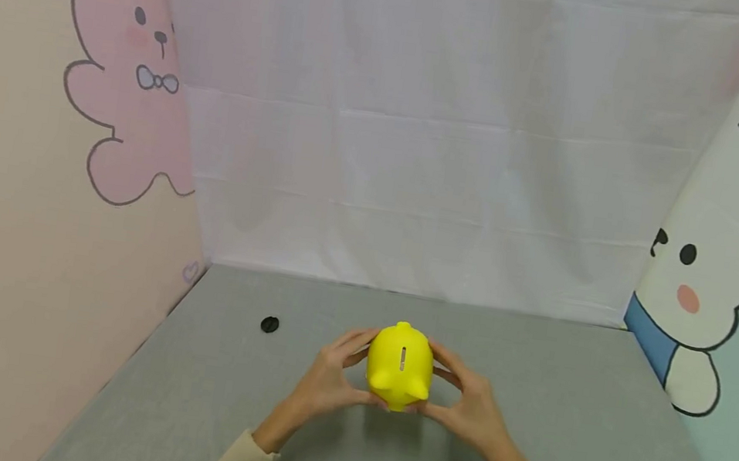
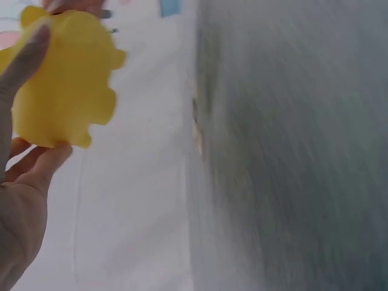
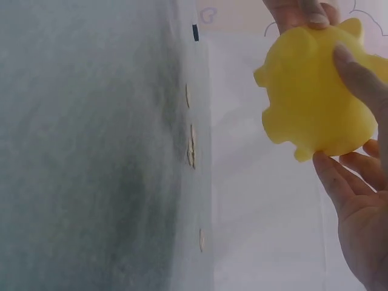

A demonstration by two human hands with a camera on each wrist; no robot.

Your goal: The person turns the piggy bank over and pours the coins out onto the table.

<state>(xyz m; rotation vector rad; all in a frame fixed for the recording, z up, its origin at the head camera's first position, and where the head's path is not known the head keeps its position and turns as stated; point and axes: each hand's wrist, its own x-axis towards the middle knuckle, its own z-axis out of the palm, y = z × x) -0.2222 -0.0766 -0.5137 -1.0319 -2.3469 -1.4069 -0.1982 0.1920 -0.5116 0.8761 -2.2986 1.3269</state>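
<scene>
A yellow piggy bank (image 1: 400, 363) with a slot in its back is held between both hands, above its shadow on the grey table. My left hand (image 1: 329, 381) grips its left side, thumb at the near end and fingers farther round. On the opposite side my right hand (image 1: 475, 409) grips it the same way. Both wrist views show the piggy bank (image 2: 63, 82) from the side, its stubby feet toward the table. Thin pale slivers (image 3: 192, 145) lie flat on the table in the right wrist view, seen too edge-on to identify.
A small black disc (image 1: 269, 324) lies on the grey table (image 1: 570, 413), left of the hands toward the back. White cloth (image 1: 424, 136) hangs behind the table. Walls with cartoon animals stand at both sides.
</scene>
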